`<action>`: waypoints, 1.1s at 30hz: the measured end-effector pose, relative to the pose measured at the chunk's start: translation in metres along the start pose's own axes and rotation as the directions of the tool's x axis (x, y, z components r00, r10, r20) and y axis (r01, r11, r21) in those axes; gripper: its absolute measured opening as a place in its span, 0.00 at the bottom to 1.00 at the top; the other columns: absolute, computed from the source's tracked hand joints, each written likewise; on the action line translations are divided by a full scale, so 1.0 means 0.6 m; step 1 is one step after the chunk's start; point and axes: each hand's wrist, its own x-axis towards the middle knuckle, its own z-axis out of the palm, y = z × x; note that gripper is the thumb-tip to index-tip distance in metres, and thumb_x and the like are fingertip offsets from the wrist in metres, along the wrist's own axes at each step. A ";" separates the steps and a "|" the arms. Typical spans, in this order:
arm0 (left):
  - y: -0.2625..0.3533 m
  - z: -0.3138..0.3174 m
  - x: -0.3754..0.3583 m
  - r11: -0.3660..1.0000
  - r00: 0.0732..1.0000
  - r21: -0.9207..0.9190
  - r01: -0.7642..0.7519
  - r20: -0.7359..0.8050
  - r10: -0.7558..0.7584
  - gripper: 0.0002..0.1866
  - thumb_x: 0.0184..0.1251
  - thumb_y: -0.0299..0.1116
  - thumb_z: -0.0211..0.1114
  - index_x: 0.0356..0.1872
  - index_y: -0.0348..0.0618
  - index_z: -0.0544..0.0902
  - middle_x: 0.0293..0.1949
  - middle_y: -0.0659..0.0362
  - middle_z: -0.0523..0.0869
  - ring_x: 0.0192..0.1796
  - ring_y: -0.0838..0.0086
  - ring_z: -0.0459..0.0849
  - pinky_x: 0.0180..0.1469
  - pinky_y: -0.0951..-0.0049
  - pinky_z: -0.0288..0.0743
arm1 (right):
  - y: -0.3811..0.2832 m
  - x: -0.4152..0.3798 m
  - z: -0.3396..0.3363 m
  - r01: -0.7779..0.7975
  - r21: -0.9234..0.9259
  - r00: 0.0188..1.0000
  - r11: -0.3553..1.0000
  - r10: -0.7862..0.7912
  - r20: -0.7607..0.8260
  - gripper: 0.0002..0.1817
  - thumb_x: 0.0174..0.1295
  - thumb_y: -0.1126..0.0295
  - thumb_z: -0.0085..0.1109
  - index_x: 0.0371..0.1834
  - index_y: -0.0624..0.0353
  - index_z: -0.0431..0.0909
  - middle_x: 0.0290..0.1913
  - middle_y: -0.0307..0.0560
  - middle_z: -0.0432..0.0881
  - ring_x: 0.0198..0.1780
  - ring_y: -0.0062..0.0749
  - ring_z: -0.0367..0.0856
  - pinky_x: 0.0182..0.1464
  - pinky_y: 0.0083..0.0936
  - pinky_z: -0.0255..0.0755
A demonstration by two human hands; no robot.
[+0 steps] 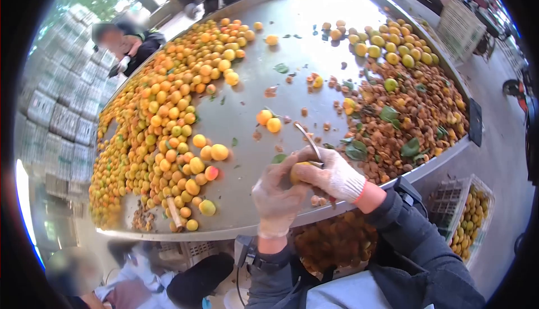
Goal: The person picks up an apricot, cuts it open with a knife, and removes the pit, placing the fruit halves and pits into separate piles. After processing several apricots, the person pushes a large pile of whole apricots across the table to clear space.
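My left hand [276,199], in a pale glove, is closed around a yellow apricot [301,172] above the near edge of the metal table. Against the same fruit, my right hand [338,175], in a white knitted glove, grips a thin curved metal tool [308,136] whose tip points up and away. The exact contact between tool and fruit is hidden by my fingers. Just beyond my hands lie two loose apricots [273,125]. A big heap of whole apricots [168,107] covers the table's left side, and brown pits and scraps [410,135] with leaves are piled at the right.
The metal table [247,185] has raised edges. Near its left front lies a wooden-handled object [174,213]. A crate of fruit [471,222] stands at lower right, and a container of brown pieces [337,244] sits below me. Other people are at the left and far sides.
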 end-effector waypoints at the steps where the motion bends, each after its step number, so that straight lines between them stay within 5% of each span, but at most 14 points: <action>1: -0.009 0.000 0.001 0.982 0.992 0.149 -0.116 -0.021 0.121 0.21 0.52 0.17 0.67 0.51 0.34 0.82 0.45 0.56 0.82 0.42 0.74 0.83 0.48 0.76 0.78 | 0.004 0.002 0.001 0.023 0.045 0.999 0.999 -0.024 0.021 0.18 0.60 0.59 0.59 0.48 0.61 0.78 0.29 0.38 0.80 0.18 0.14 0.69 0.18 0.15 0.65; 2: -0.006 0.000 -0.004 0.983 0.993 0.143 -0.112 -0.006 0.114 0.21 0.52 0.17 0.67 0.51 0.34 0.82 0.45 0.56 0.82 0.42 0.74 0.83 0.48 0.76 0.78 | 0.005 0.000 0.001 0.022 0.050 1.000 0.999 -0.022 0.003 0.18 0.60 0.59 0.59 0.48 0.61 0.78 0.29 0.38 0.80 0.18 0.14 0.69 0.18 0.15 0.65; 4: 0.016 0.005 -0.011 0.731 0.941 0.619 -0.288 0.044 0.334 0.18 0.55 0.19 0.66 0.50 0.34 0.82 0.42 0.56 0.84 0.40 0.73 0.84 0.44 0.75 0.79 | 0.007 -0.002 0.005 0.038 0.105 0.999 0.994 -0.041 0.026 0.18 0.61 0.59 0.58 0.48 0.61 0.78 0.29 0.38 0.79 0.18 0.15 0.70 0.17 0.14 0.64; 8: -0.021 -0.007 -0.011 0.626 0.878 0.704 -0.336 -0.006 0.479 0.16 0.63 0.28 0.62 0.51 0.37 0.81 0.39 0.56 0.84 0.37 0.71 0.84 0.41 0.75 0.79 | 0.005 -0.010 0.017 0.013 0.198 0.999 0.980 -0.021 0.039 0.15 0.62 0.61 0.58 0.47 0.59 0.79 0.30 0.39 0.81 0.19 0.13 0.69 0.20 0.12 0.63; 9: -0.024 -0.011 -0.011 0.948 0.939 0.288 -0.138 -0.267 0.217 0.17 0.65 0.33 0.60 0.54 0.39 0.80 0.38 0.56 0.85 0.36 0.70 0.84 0.39 0.75 0.79 | 0.007 -0.010 0.020 0.011 0.195 0.999 0.981 -0.020 0.046 0.15 0.62 0.61 0.58 0.47 0.59 0.79 0.30 0.39 0.81 0.19 0.13 0.69 0.20 0.12 0.63; 10: -0.025 -0.014 -0.009 0.970 0.923 -0.239 0.054 -0.358 -0.140 0.19 0.68 0.38 0.58 0.56 0.41 0.78 0.38 0.55 0.85 0.35 0.70 0.84 0.38 0.75 0.79 | 0.009 -0.008 0.023 0.039 0.155 0.999 0.987 -0.044 0.027 0.14 0.62 0.62 0.59 0.46 0.59 0.80 0.31 0.40 0.81 0.21 0.15 0.71 0.23 0.14 0.66; 16: -0.025 -0.046 0.008 0.688 0.942 -0.700 0.193 -0.064 -0.330 0.25 0.71 0.46 0.57 0.61 0.41 0.71 0.44 0.51 0.84 0.35 0.69 0.84 0.32 0.73 0.77 | 0.031 0.022 -0.016 0.286 -0.326 0.957 0.901 -0.284 0.053 0.16 0.57 0.68 0.65 0.48 0.61 0.82 0.32 0.39 0.83 0.34 0.21 0.77 0.40 0.20 0.73; 18: -0.033 -0.043 0.007 0.718 0.923 -0.653 0.241 -0.075 -0.378 0.25 0.71 0.46 0.57 0.62 0.43 0.71 0.45 0.51 0.83 0.34 0.68 0.84 0.32 0.72 0.77 | 0.039 0.024 -0.020 0.297 -0.718 0.913 0.629 -0.406 0.022 0.16 0.56 0.70 0.65 0.47 0.62 0.82 0.32 0.41 0.83 0.34 0.23 0.78 0.41 0.21 0.74; 20: -0.038 -0.032 0.005 0.730 0.900 -0.612 0.303 -0.069 -0.431 0.25 0.71 0.46 0.57 0.62 0.44 0.71 0.46 0.52 0.83 0.34 0.67 0.84 0.32 0.71 0.78 | 0.039 0.024 -0.019 0.459 -0.506 0.821 0.730 -0.566 -0.071 0.12 0.59 0.72 0.61 0.45 0.61 0.82 0.29 0.41 0.81 0.27 0.24 0.77 0.30 0.21 0.72; 21: -0.037 -0.025 0.002 0.759 0.895 -0.564 0.326 -0.074 -0.440 0.24 0.71 0.46 0.57 0.62 0.44 0.70 0.45 0.51 0.83 0.33 0.66 0.84 0.31 0.70 0.78 | 0.009 0.009 -0.019 0.425 -0.131 0.855 0.896 -0.445 -0.268 0.10 0.61 0.73 0.58 0.45 0.60 0.81 0.28 0.41 0.79 0.22 0.23 0.74 0.24 0.20 0.67; 22: -0.036 -0.017 0.000 0.784 0.891 -0.512 0.350 -0.077 -0.447 0.24 0.72 0.45 0.56 0.62 0.43 0.70 0.45 0.51 0.83 0.31 0.65 0.84 0.30 0.69 0.78 | -0.009 0.003 -0.018 0.380 0.278 0.881 0.882 -0.254 -0.398 0.09 0.63 0.75 0.55 0.45 0.59 0.80 0.26 0.41 0.78 0.18 0.22 0.70 0.18 0.19 0.62; 23: -0.037 -0.010 -0.002 0.779 0.889 -0.512 0.361 -0.063 -0.453 0.24 0.72 0.45 0.56 0.62 0.43 0.70 0.45 0.51 0.83 0.31 0.65 0.84 0.30 0.69 0.78 | -0.008 0.008 -0.016 0.512 0.386 0.813 0.767 -0.289 -0.506 0.10 0.64 0.76 0.51 0.47 0.58 0.77 0.22 0.39 0.72 0.14 0.19 0.61 0.14 0.16 0.51; 28: -0.041 0.030 -0.016 0.797 0.889 -0.441 0.413 0.005 -0.458 0.22 0.73 0.42 0.55 0.59 0.36 0.73 0.41 0.50 0.82 0.26 0.64 0.84 0.27 0.71 0.79 | -0.015 -0.001 -0.006 0.646 0.460 0.710 0.609 -0.258 -0.655 0.10 0.66 0.76 0.49 0.48 0.58 0.76 0.19 0.36 0.64 0.13 0.19 0.60 0.15 0.17 0.53; 33: -0.032 0.066 -0.022 0.892 0.910 -0.247 0.378 -0.081 -0.408 0.19 0.74 0.41 0.54 0.54 0.35 0.77 0.34 0.56 0.81 0.25 0.70 0.83 0.25 0.76 0.77 | 0.001 -0.008 -0.011 0.752 0.101 0.586 0.651 -0.591 -0.554 0.08 0.67 0.77 0.50 0.46 0.62 0.78 0.21 0.36 0.70 0.14 0.18 0.63 0.16 0.17 0.57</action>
